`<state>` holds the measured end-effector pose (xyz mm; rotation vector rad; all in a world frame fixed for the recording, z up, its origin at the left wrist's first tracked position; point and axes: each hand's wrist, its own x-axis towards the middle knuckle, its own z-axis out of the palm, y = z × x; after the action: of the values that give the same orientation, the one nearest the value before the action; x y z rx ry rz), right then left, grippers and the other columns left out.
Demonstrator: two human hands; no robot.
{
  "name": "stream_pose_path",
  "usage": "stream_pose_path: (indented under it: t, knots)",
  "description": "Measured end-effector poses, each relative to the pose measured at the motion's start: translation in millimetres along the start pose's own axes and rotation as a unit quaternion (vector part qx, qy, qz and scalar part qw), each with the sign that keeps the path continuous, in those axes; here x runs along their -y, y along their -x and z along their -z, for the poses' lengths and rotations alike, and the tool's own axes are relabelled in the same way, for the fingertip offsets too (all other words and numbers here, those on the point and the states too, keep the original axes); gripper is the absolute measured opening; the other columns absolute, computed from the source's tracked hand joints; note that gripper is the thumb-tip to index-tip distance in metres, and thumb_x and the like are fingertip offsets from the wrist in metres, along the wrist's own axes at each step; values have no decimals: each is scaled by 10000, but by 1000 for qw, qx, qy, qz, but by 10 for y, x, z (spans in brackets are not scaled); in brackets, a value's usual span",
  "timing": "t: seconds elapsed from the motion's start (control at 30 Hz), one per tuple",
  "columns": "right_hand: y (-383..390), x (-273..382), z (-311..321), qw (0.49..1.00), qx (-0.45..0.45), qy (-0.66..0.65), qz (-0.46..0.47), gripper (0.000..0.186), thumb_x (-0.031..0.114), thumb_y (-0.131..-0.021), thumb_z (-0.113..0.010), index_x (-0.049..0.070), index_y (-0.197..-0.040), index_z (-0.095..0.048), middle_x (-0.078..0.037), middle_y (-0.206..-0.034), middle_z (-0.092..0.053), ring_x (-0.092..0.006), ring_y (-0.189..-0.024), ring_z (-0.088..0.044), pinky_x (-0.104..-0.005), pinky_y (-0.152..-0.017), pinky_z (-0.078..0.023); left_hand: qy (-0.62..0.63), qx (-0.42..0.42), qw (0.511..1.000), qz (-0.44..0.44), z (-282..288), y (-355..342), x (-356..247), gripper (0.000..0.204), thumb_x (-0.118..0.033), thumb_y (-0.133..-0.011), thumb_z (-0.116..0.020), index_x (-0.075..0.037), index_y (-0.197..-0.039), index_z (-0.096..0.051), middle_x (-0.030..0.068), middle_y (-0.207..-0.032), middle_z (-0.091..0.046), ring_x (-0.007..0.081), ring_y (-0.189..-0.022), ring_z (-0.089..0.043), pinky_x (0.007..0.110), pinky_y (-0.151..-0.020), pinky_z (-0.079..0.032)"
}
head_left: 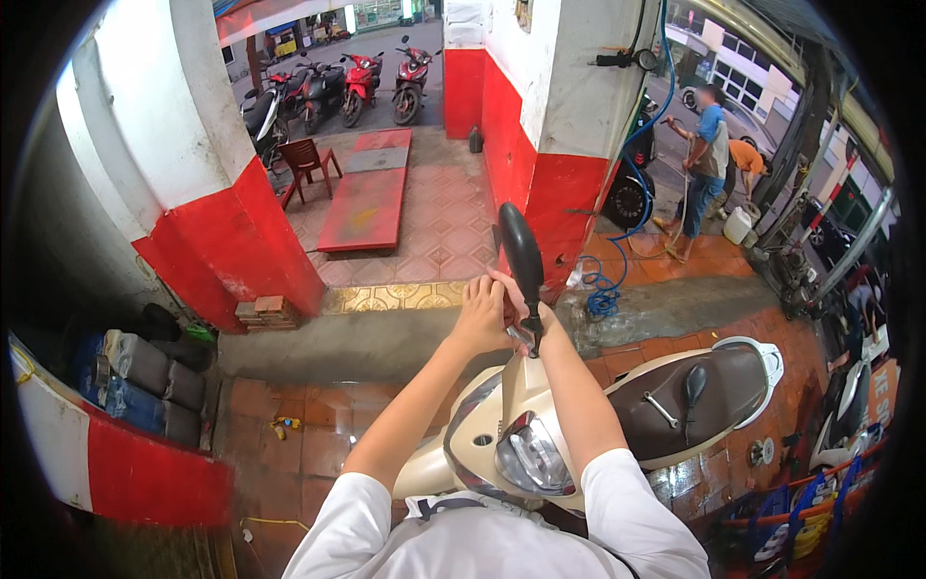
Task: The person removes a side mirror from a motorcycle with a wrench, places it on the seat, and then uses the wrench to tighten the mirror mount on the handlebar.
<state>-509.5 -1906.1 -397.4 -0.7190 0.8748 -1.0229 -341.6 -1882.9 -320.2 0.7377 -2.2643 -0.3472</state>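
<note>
A cream scooter [490, 429] stands in front of me, its headlight [533, 455] close to my body. My hands meet above its handlebar, beside a black rear-view mirror [522, 253] on an upright stem. My left hand [480, 317] has its fingers curled in, and what they grip is hidden. Partly behind the mirror and its stem, my right hand [518, 294] is closed with its fingertips near the left ones; its hold cannot be made out. On the brown seat [637, 396] lie a second black mirror [694, 384] and a metal wrench [661, 410].
Red-and-white pillars [492, 106] rise ahead. A red ramp platform [371, 198] and a chair [307, 162] stand beyond. At right, a person [709, 159] works near a coiled blue hose [605, 294]. Grey jugs [145, 372] stand left; a small yellow object [284, 426] lies on the tiles.
</note>
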Motion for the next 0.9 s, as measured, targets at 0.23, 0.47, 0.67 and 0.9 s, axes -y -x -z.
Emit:
stream_pose_path:
  t: [0.23,0.47,0.67,0.9]
  knots:
    - [39,357,-349,991,-32,-9,-131,310,433,-985,-537,159,-843,-503,98,-599,-393,-6,-432,-276,-188,-387,-187,243,-145,949,138,-270,297,-238,679,-302,-634,-853,-2,-1112,-476,188,-1076,-486,319,-1001,-496,427,-878,-406]
    - [-13,449,-329,990,6,55,-130,307,436,-1001,-501,183,-834,-449,123,-584,-283,-9,-438,-200,-196,-380,-158,287,-78,934,197,-1094,777,-374,452,-288,-861,-705,17,-1145,-529,135,-961,-533,236,-818,-509,331,-758,-444]
    - [-54,430,-247,990,-36,68,-117,253,374,-984,-524,176,-838,-464,120,-579,-300,-8,-431,-207,-194,-376,-164,315,-102,913,238,-1041,723,-534,335,-224,-878,-664,35,-1084,-617,173,-1034,-638,273,-939,-613,367,-861,-465]
    - [-114,447,-142,985,-35,48,-159,283,400,-972,-554,180,-813,-470,121,-566,-272,-21,-437,-190,-213,-381,-138,319,-114,900,275,-1073,690,-589,340,-154,-796,-738,34,-1069,-663,164,-1086,-683,234,-993,-663,328,-895,-487]
